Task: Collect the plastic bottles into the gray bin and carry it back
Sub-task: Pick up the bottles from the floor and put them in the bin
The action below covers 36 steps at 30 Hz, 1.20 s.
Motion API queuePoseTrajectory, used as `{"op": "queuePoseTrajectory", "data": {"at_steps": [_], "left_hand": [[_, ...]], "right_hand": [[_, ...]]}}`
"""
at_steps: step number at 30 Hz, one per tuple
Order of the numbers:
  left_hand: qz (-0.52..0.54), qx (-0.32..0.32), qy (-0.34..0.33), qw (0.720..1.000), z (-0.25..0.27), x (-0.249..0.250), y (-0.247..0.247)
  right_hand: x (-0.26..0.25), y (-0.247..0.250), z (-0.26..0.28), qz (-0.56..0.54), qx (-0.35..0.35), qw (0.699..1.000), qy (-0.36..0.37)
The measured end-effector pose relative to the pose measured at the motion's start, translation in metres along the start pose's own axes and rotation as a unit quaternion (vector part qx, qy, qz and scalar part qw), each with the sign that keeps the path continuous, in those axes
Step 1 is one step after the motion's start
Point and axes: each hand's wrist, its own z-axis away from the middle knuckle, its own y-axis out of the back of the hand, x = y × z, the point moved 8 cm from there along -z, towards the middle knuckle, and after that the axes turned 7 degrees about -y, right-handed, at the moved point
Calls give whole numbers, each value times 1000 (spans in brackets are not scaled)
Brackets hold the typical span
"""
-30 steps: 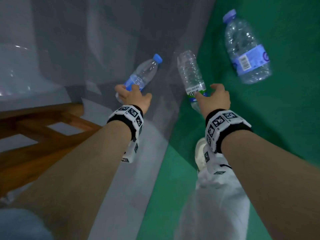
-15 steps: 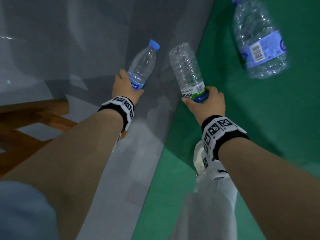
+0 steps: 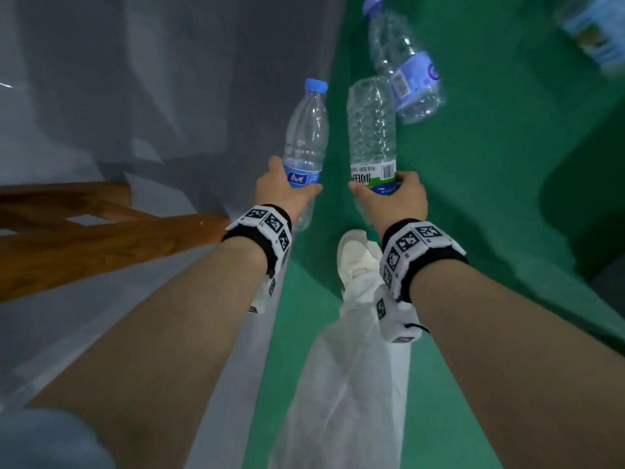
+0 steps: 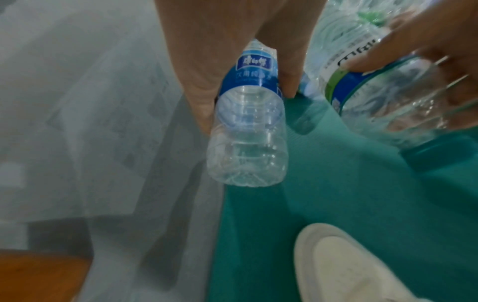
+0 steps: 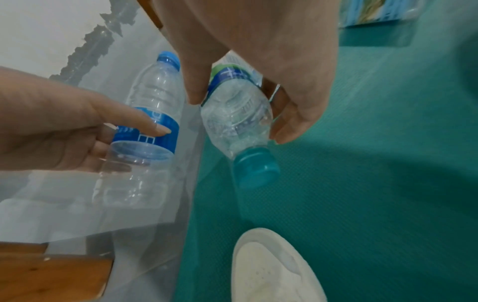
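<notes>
My left hand [image 3: 291, 187] grips a clear bottle with a blue cap and blue label [image 3: 306, 137] around its label, cap pointing away from me. My right hand [image 3: 382, 191] grips a ribbed clear bottle with a green and blue label [image 3: 372, 130]; its teal cap [image 5: 256, 169] points back toward me. Both bottles are held in the air, side by side and apart. In the left wrist view the blue-label bottle [image 4: 248, 139] shows its base. A third, larger bottle with a pale blue label [image 3: 406, 72] lies on the green floor [image 3: 490, 198] beyond them. The gray bin is in no view.
A wooden frame [image 3: 101, 238] stands low at the left on the grey floor [image 3: 152, 96]. My white shoe [image 3: 355, 255] and pale trouser leg are under my right wrist. A blurred blue-labelled pack [image 3: 595, 32] lies at the far right on the green floor.
Both hands closed on their bottles on the floor and lifted them. The two bottles now stand nearly parallel, closer together, and the loose bottle appears nearer the middle.
</notes>
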Motion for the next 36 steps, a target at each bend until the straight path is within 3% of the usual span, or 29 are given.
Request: {"op": "queuePoseTrajectory", "data": {"at_steps": [12, 19, 27, 36], "left_hand": [[85, -29, -55, 995, 161, 152, -73], [73, -58, -103, 990, 244, 245, -121], [75, -72, -172, 980, 319, 340, -174], [14, -123, -223, 967, 380, 410, -284]], "right_hand": [[95, 192, 71, -3, 45, 998, -45], [119, 309, 88, -19, 55, 998, -31], [172, 414, 93, -115, 84, 989, -48], [281, 509, 63, -185, 117, 968, -120]]}}
